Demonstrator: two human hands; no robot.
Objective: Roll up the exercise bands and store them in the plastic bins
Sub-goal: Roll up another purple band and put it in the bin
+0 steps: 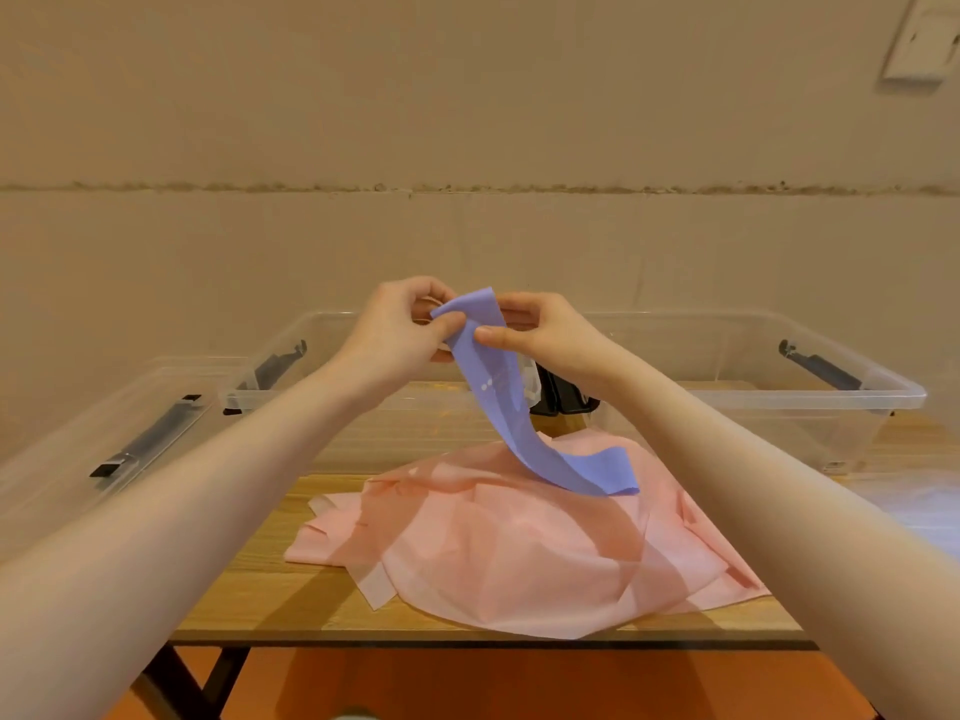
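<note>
A purple exercise band (pixel 511 407) hangs from both my hands above the table, its lower end curling onto a heap of pink bands (pixel 519 537). My left hand (pixel 400 324) pinches the band's top left edge between thumb and fingers. My right hand (pixel 540 330) pinches its top right edge, thumb on the front. Two clear plastic bins stand behind: one at the left (pixel 332 407), one at the right (pixel 831 407).
A clear bin lid (pixel 104 433) with a black latch lies at the far left. The wooden table's front edge (pixel 467 639) runs below the pink heap. Black clips (pixel 563 397) sit between the bins. A plain wall rises behind.
</note>
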